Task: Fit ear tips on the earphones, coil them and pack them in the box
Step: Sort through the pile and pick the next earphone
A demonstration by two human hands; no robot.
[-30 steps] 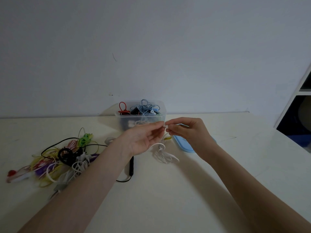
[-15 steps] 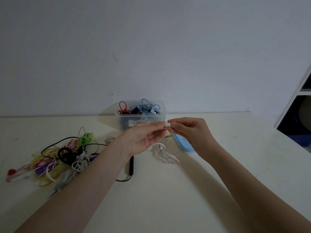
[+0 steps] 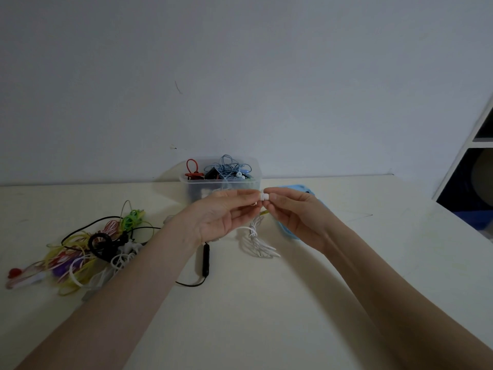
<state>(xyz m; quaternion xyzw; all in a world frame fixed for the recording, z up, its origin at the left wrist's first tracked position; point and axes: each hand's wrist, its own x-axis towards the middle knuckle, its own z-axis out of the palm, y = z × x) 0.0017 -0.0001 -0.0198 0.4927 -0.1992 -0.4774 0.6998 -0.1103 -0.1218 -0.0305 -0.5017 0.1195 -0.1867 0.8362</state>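
Pale grey wall behind, cream table (image 3: 346, 303) in front, and at its far edge the clear plastic box (image 3: 220, 186) is seen already stuffed with blue, red and black earphone cables. Beside it, partly hidden by the right wrist, a light blue lid (image 3: 289, 188) is laid flat. Off to the left a tangled heap of coloured earphones (image 3: 88, 249) is waiting its turn, with a black inline remote on a black cable (image 3: 206, 259) trailing out toward the middle.

Now the action: both hands are raised just in front of the box. The white earbud (image 3: 264, 196) is pinched between the fingertips of the left hand (image 3: 216, 220) and those of the right hand (image 3: 296, 217), each clenched on one end of it. Half a second ago a small gap was visible between the two sets of fingertips; now it has been closed, and the white pieces are pressed end to end. From that, the ear tip is judged to be going onto the stem, or very nearly seated — which part is tip and which is bud cannot be told at this size.

Below the hands, the white earphone cable (image 3: 257, 241) is hanging down to a loose bundle on the table, unmoved since a second ago. Coiling and packing are therefore judged still to come for this pair.
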